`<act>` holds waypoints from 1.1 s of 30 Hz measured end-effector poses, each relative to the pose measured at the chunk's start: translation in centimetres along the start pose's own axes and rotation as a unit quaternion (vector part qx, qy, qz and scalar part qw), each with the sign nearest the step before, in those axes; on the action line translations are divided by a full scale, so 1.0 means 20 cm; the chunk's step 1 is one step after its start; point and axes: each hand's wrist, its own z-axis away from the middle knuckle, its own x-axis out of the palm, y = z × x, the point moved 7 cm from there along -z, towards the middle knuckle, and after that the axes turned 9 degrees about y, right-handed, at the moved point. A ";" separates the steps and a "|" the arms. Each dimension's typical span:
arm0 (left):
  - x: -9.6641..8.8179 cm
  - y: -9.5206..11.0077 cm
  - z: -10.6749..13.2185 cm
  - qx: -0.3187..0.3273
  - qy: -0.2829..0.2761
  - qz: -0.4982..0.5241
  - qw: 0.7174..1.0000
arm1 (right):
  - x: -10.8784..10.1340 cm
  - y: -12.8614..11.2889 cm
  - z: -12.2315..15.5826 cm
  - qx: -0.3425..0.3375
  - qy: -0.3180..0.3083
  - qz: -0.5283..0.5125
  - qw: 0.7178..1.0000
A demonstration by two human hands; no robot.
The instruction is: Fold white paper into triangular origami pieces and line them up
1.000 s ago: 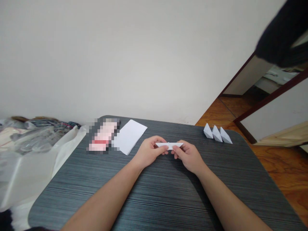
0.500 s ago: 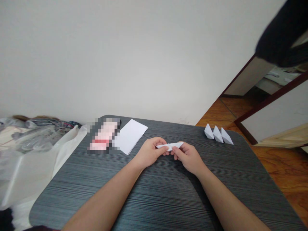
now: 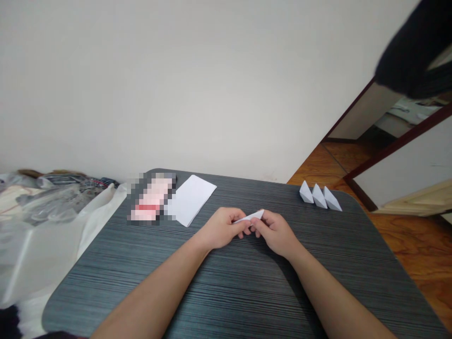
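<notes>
Between my two hands is a small folded white paper, a narrow pointed shape tilted up toward the right. My left hand pinches its left end between thumb and fingers. The right end is gripped by my right hand, thumb on the near side. Fingers cover much of the paper's lower part. To the left lies a stack of white paper sheets. Three folded paper boats stand in a row at the far right of the dark table.
A blurred-out pink and red item lies at the table's back left. Clear plastic bags heap beyond the left edge. A pale wall rises behind the table, and wooden floor shows at the right.
The folded paper has tilted more steeply, its right tip pointing up, and less of it shows. My left hand has shifted slightly down and rightward. The boats and sheets stay put.
</notes>
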 end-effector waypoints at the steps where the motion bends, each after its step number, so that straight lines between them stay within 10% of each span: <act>1: 0.00 0.00 0.00 0.001 0.002 0.002 1.000 | 0.00 0.01 0.00 0.002 0.004 0.001 1.000; 33: -0.02 0.00 0.02 -0.024 0.013 -0.029 0.999 | 0.00 0.00 -0.01 0.016 0.015 -0.064 0.998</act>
